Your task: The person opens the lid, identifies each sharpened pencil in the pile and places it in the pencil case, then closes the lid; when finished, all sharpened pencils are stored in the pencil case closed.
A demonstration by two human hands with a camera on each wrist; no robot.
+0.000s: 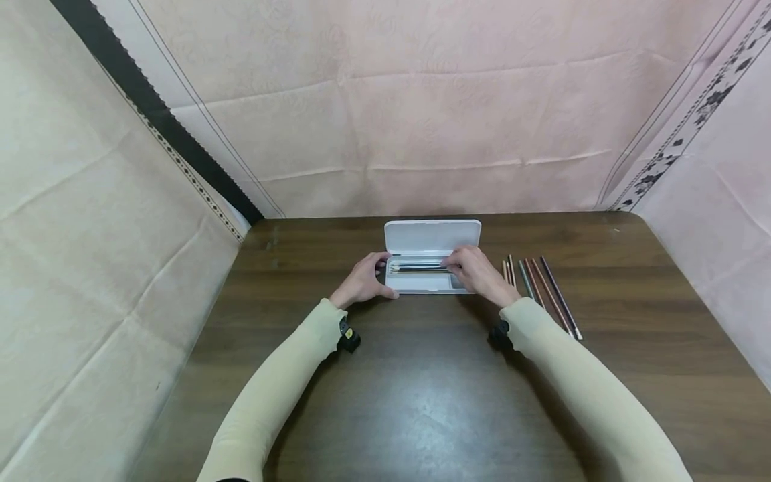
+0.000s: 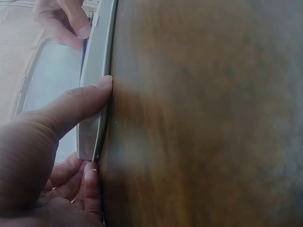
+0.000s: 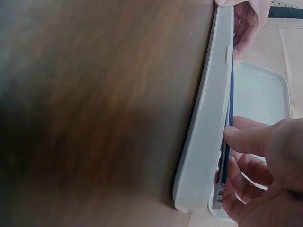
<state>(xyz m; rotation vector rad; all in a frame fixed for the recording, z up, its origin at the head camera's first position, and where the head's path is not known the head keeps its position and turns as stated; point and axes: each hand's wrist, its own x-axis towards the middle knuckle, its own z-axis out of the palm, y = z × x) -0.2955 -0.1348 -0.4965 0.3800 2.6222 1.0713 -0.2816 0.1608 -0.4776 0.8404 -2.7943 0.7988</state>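
Observation:
A white pencil case (image 1: pixel 421 284) lies on the table with its lid (image 1: pixel 432 235) raised at the back. Several pencils (image 1: pixel 415 268) lie lengthwise inside it. My left hand (image 1: pixel 366 276) holds the case's left end, the thumb on the front wall and the fingers round the end, as the left wrist view shows. Over the right part of the case, my right hand (image 1: pixel 476 269) pinches a dark blue pencil (image 3: pixel 225 172) between thumb and fingers. This pencil runs along the case, its metal-banded end towards the right. The right hand hides part of the case's inside in the head view.
Right of the case, several loose pencils (image 1: pixel 549 291) lie side by side on the brown wooden table (image 1: pixel 421 388), near my right forearm. Pale cloth (image 1: pixel 434 120) hangs behind the table's back edge and along both sides.

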